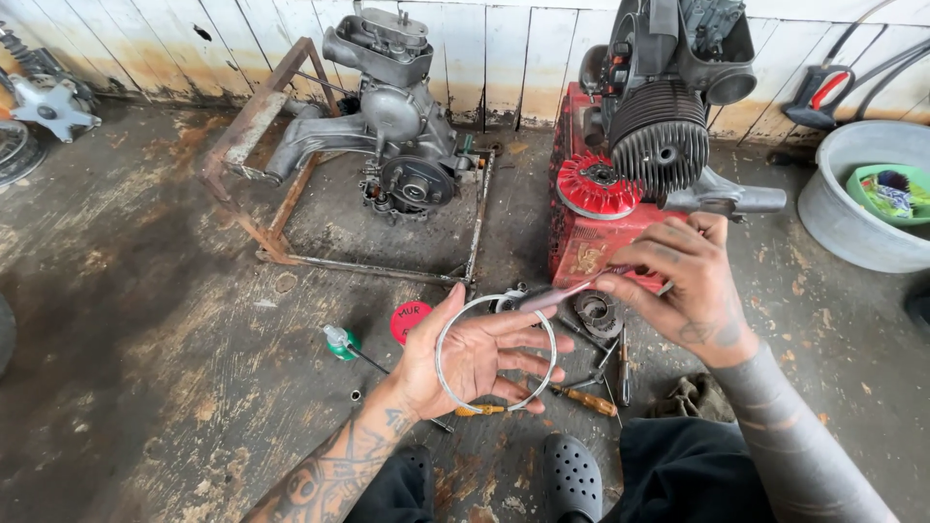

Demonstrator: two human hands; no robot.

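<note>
Head view: left hand (475, 353) lies palm-up, fingers spread wide, w/ a thin ring (494, 351) resting across palm, not pinched. Right hand (693, 286) is closed in a pinch on a slim tool (572, 289), tip aimed at ring. Both sit just in front of red crate (591, 232). Step, by judgement: ring inspection/prep. Next move calls for steady ring support & fine tip control.

Thin metal ring (495, 352) flat on open left palm; slim grey tool (572, 289) pinched, tilted.
</note>
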